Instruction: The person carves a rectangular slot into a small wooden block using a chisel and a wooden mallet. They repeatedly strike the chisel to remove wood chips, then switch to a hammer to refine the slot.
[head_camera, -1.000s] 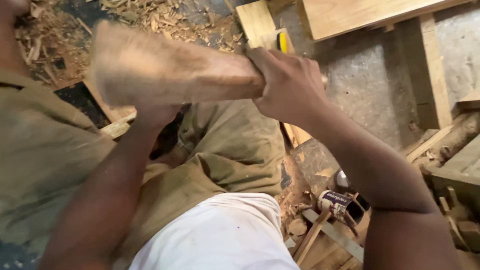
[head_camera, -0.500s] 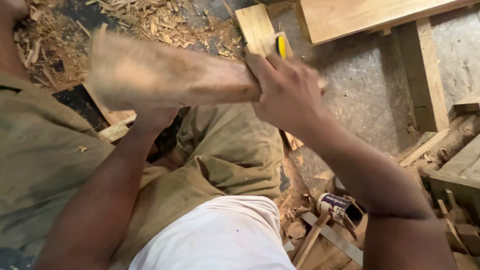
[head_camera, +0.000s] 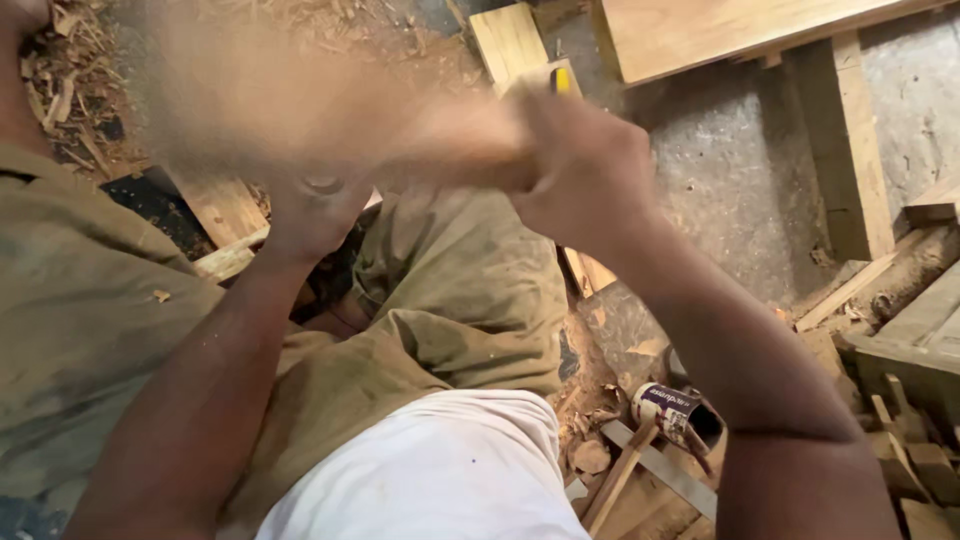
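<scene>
While motion blur smears it, the wooden block (head_camera: 290, 110) sits raised above the olive trousers (head_camera: 460, 290). Right hand (head_camera: 585, 170) is clenched on its narrow end; left hand (head_camera: 315, 215) props it from beneath, likely steadying it. Small can (head_camera: 672, 412) lies right of the trousers.

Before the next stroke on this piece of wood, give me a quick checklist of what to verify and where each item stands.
1. Right hand grip on the narrow end of the wood piece: closed around it, ok.
2. Left hand support under the wide end: pressed up against it, ok.
3. Surface of the wood piece: motion-blurred, cannot tell.
4. Yellow-handled tool behind the right hand: mostly hidden, cannot tell whether it is held or lying there.
5. Floor by the right leg: small can lying among wood scraps, not ok.
</scene>
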